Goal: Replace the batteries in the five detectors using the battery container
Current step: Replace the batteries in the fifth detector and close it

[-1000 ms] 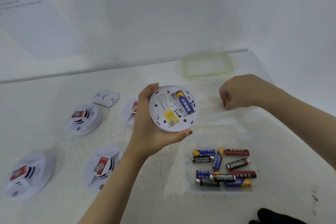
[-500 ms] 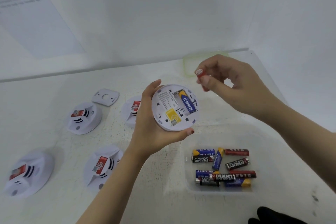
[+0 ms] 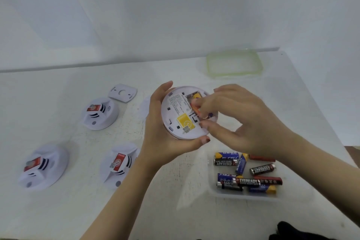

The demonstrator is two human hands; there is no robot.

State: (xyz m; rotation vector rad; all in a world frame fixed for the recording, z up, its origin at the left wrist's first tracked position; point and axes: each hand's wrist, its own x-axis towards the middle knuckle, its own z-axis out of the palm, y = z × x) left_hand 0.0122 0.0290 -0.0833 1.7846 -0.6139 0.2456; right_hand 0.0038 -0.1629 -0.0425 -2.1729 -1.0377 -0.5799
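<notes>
White plastic detector (image 3: 182, 115): round, smooth disc held above the table, flat back side facing the camera. It carries a yellow square sticker, a grey printed label and small square slots. The battery bay at its upper right is open.
Left hand (image 3: 165, 138): grasping the detector, with fingers over the left rim and the thumb under the lower edge.
Right hand (image 3: 239, 119): thumb and fingertips pinch a red battery (image 3: 194, 107) against the open bay. This area is blurred, so I cannot tell whether the battery is seated.
Bay contents: the yellow end of a second battery (image 3: 197, 95) shows at the top.
Battery container (image 3: 243, 197): clear, shallow rectangular tray, uncovered, on the table just below the right hand. It holds loose batteries (image 3: 247, 181) in blue-yellow, red and glossy black.
Lid (image 3: 233, 64): translucent rounded rectangle with a pale green rim, lying flat at the far table edge, well apart from the container.
Other detectors (image 3: 100, 113) (image 3: 43, 165) (image 3: 120, 163): three white domes with red stickers and dark vent slits, on the table to the left.
Back plate (image 3: 122, 92): flat, white, squarish, with a round hole, beside the far dome.
Table (image 3: 78, 210): white, matte, grainy surface.
</notes>
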